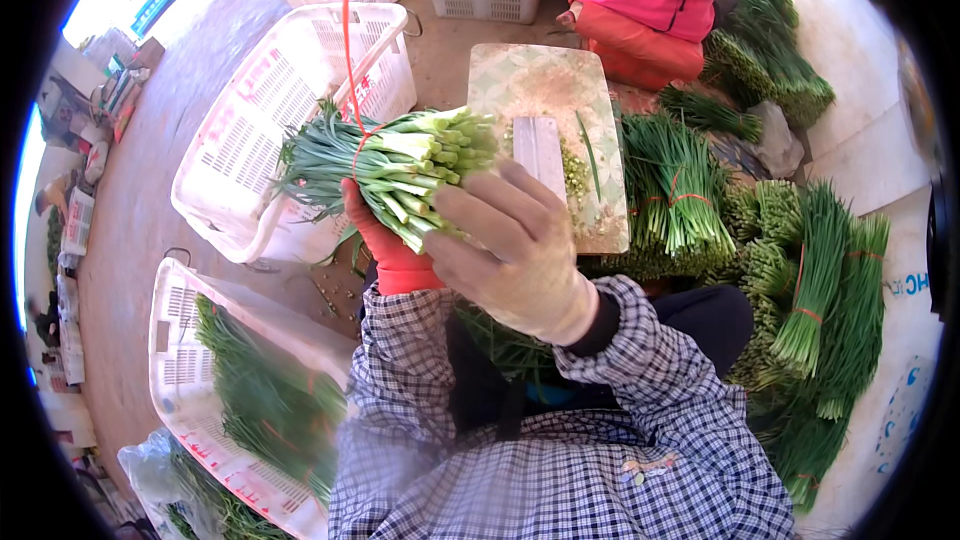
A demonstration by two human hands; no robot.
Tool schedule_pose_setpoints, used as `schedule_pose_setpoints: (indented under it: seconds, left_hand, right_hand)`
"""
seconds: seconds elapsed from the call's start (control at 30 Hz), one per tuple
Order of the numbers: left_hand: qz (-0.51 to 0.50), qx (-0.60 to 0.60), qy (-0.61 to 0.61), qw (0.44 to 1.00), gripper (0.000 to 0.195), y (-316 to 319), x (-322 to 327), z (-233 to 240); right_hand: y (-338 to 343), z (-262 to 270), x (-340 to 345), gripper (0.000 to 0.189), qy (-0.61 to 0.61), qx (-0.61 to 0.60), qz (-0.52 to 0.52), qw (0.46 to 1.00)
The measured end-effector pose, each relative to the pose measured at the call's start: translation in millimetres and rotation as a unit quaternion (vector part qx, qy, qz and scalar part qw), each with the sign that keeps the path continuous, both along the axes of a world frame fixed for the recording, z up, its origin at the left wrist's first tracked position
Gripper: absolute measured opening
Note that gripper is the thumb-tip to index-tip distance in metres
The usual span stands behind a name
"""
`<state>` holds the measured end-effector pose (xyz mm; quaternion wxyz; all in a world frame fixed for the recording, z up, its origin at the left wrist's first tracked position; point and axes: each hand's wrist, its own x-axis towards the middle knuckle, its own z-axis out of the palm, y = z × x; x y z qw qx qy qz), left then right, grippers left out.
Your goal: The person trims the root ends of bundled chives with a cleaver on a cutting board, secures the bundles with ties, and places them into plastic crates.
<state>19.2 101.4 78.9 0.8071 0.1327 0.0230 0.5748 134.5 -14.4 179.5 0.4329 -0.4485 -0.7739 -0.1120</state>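
My left hand (386,240), in a red glove, holds a bundle of green leafy stalks (405,157) from below. A red band with a long loose end circles the bundle, whose pale cut ends face right. My right hand (510,247), in a pale glove, has its fingers spread at these ends; some fingertips are blurred, and whether they touch the stalks I cannot tell. Behind it a wide metal blade (540,154) lies on a patterned board (495,75) with chopped green bits and one loose leaf.
White plastic baskets (225,142) stand at the left and top; the lower-left basket (169,382) holds banded greens. More banded bundles (675,187) are stacked right of the board. A person in pink and red (645,7) crouches beyond it.
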Motion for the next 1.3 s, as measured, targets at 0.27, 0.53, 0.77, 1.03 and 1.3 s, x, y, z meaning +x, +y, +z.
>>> schedule_pose_setpoints:
  seconds: [0.27,0.53,0.77,1.03,1.3]
  left_hand:
    - [-0.002,-0.003,0.015,1.000,0.066,3.1,-8.1,-9.0]
    - [-0.105,0.012,-0.206,0.973,0.074,13.6,-24.3,-15.6]
    - [-0.169,0.086,-0.255,0.948,0.069,10.2,-18.4,-14.2]
    - [0.035,-0.027,0.036,0.998,0.063,-0.7,-3.1,-0.3]
    - [0.047,0.008,0.059,0.997,0.071,-5.2,-6.5,2.4]
  right_hand:
    - [-30.0,18.7,15.6,0.024,0.111,-0.035,0.096,0.989]
    - [-165.6,66.4,157.5,0.014,0.603,0.069,0.313,0.730]
    - [-79.5,30.6,93.4,0.041,0.022,-0.282,-0.073,0.956]
    - [11.2,-8.2,-4.1,0.036,0.054,-0.071,-0.061,0.994]
    - [5.5,-19.9,-22.1,0.022,0.118,-0.067,-0.164,0.977]
